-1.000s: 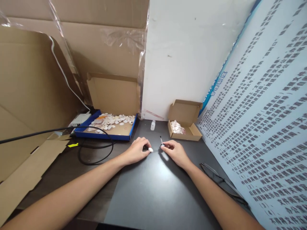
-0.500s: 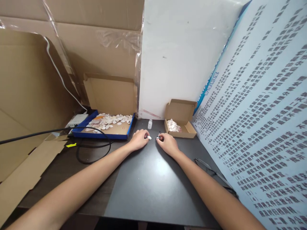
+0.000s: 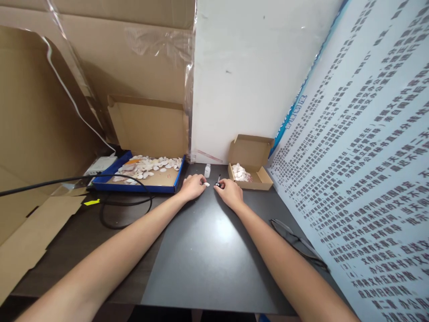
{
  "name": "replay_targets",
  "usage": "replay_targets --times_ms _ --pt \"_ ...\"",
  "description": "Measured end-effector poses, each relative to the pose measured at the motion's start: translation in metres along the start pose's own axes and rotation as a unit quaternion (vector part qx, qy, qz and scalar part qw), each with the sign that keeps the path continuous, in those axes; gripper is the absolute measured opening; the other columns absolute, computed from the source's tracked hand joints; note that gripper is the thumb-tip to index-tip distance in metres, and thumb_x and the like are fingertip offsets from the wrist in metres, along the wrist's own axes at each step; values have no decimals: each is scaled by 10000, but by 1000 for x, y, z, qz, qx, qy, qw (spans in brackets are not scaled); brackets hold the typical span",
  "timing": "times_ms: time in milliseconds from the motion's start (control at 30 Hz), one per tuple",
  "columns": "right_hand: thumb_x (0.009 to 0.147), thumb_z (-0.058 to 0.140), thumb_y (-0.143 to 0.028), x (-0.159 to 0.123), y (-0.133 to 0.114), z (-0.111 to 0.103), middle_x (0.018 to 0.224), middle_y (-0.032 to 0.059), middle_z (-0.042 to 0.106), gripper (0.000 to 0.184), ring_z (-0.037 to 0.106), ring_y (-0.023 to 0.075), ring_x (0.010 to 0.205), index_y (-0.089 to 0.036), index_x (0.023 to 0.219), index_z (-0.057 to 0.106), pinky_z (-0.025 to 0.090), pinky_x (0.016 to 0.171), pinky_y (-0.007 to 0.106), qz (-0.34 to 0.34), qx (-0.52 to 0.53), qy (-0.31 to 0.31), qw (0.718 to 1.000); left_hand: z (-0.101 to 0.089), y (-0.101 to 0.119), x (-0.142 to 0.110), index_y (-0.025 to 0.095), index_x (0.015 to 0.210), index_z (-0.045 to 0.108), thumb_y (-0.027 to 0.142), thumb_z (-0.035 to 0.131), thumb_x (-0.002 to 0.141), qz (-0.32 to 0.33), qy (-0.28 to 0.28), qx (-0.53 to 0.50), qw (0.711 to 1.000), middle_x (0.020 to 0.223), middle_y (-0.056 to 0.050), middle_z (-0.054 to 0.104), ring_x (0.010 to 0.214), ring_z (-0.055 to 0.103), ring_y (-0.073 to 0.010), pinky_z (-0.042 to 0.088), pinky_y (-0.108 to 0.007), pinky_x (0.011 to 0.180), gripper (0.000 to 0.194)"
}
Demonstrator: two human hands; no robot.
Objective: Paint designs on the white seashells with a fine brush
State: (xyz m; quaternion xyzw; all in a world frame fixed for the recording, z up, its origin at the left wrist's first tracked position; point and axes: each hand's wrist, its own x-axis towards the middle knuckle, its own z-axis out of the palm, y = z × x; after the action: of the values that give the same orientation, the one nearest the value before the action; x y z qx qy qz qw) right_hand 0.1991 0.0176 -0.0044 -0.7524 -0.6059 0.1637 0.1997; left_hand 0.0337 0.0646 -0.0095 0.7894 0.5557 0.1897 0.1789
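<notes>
In the head view my left hand (image 3: 192,187) pinches a small white seashell (image 3: 207,184) at its fingertips, low over the dark table mat. Across a narrow gap, my right hand (image 3: 230,191) has its thumb and fingers closed on a small brush (image 3: 219,178), whose thin stem sticks upward. The brush's lower end is mostly hidden by the fingers. Just beyond the shell stands a small clear bottle (image 3: 207,171) with a pale label, upright on the mat.
A blue-edged cardboard box (image 3: 134,188) of seashells lies open at back left, and a smaller open carton (image 3: 258,184) with shells at back right. A black cable (image 3: 125,204) loops on the left. Glasses (image 3: 298,243) lie at right, beside the printed sheet (image 3: 362,179).
Both hands have moved farther from me, toward the bottle, still holding the shell and the brush. The gap between the hands is narrower. The camera view has shifted slightly.
</notes>
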Motion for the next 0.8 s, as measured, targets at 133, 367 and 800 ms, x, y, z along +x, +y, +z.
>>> replay_targets --times_ms 133,367,800 --pt "811 516 -511 -1 -1 -2 1098 5 592 405 543 85 988 -303 1137 636 372 856 159 7 -2 -5 1000 -3 1 -2 195 1044 630 288 571 805 -13 -6 -5 1000 987 -65 655 971 566 -254 385 -330 797 263" --pt "805 536 -486 -11 4 -7 1088 9 596 403 553 88 1006 -298 1148 633 388 871 165 -1 4 -8 1000 -4 -6 -23 184 1071 567 282 538 802 20 -11 -27 999 930 -55 641 919 575 -228 404 -303 738 288" --pt "878 481 -426 -130 4 -76 910 22 570 364 484 -19 750 -165 1108 590 401 724 101 -176 174 224 943 -69 24 -154 194 808 516 394 440 897 27 33 -229 973 691 8 478 651 452 -144 370 -272 599 232"
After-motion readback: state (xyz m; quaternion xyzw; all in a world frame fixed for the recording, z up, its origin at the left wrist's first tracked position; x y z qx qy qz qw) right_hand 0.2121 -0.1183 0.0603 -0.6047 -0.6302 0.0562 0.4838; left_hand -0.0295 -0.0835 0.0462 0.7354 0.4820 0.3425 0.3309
